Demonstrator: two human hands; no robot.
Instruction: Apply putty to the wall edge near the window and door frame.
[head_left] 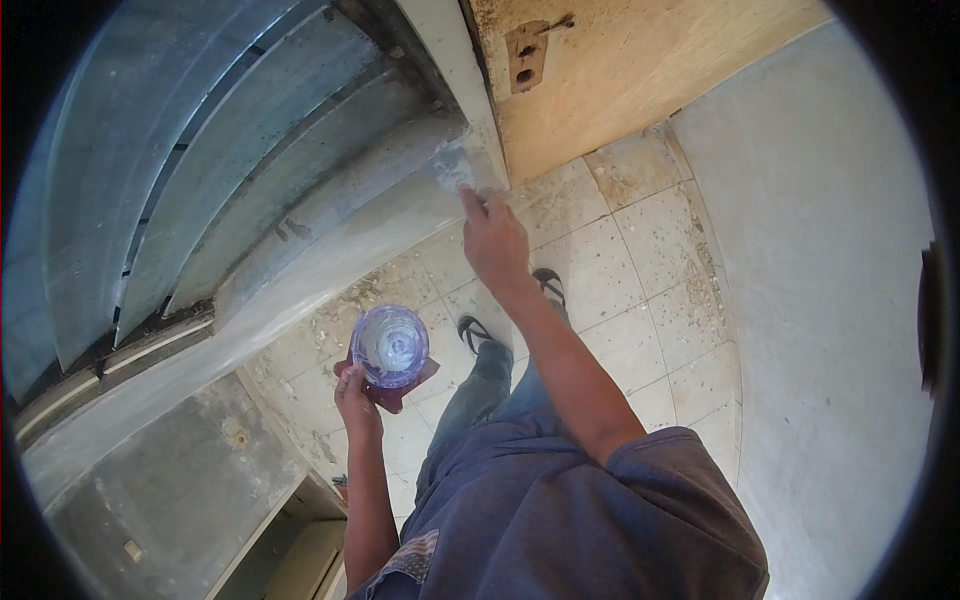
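My left hand (357, 400) grips a clear purple tub (390, 346) by its rim, above the floor. White paste (383, 350) is smeared inside it. Against the underside of the tub, in the same hand, is a dark red sheet (392, 398) with pointed corners. My right hand (495, 240) reaches forward to the end of the window sill beside the door frame. Its fingers are closed, tips at a pale whitish patch (455, 168) on the wall corner. Whatever they hold, if anything, I cannot make out.
Glass louvre panes (270, 130) fill the left side above a sill (330, 235). A yellowish door (620, 70) with a lock plate stands ahead. Debris lies scattered on the tiled floor (610, 270). A grey counter (180, 490) is at lower left, a pale wall (820, 300) at right.
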